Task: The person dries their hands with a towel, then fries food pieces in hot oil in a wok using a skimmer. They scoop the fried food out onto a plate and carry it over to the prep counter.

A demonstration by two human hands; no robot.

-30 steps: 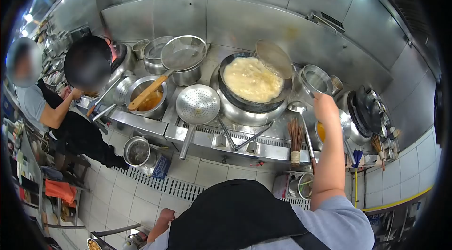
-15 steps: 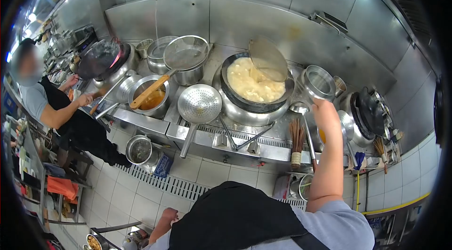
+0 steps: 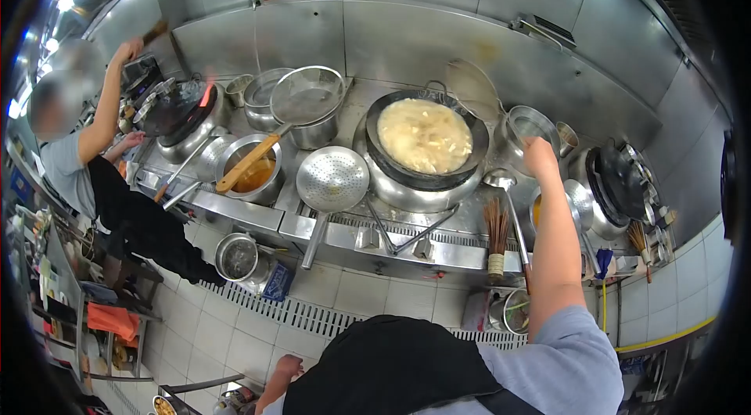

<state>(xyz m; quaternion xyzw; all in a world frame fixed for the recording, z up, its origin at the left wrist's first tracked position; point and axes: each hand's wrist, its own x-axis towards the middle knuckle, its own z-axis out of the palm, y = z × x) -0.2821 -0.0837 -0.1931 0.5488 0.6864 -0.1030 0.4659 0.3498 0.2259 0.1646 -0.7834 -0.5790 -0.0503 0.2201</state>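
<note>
My right hand (image 3: 538, 155) is closed, held out over the back right of the stove. It grips a round mesh strainer (image 3: 474, 88), blurred and tilted up behind the wok's right rim; most of its handle is hidden. A black wok (image 3: 379, 150) sits on the burner, filled with bubbling pale liquid and light chunks (image 3: 425, 137). Low at my left side, my left hand (image 3: 289, 366) hangs with its fingers curled and nothing visible in it. In front of my right forearm lie a ladle (image 3: 501, 179) and a bamboo brush (image 3: 496, 235).
A perforated skimmer (image 3: 332, 179) lies left of the wok. Beyond it stand a pot of brown liquid (image 3: 254, 172) and a sieve (image 3: 309, 94) on a pot. Metal pots (image 3: 534, 124) stand near my right hand. A co-worker (image 3: 125, 196) raises an arm at another wok at left.
The strainer has moved from over the wok to the back right, and my right hand has risen slightly away from me. The co-worker has lifted an arm holding a brush-like tool.
</note>
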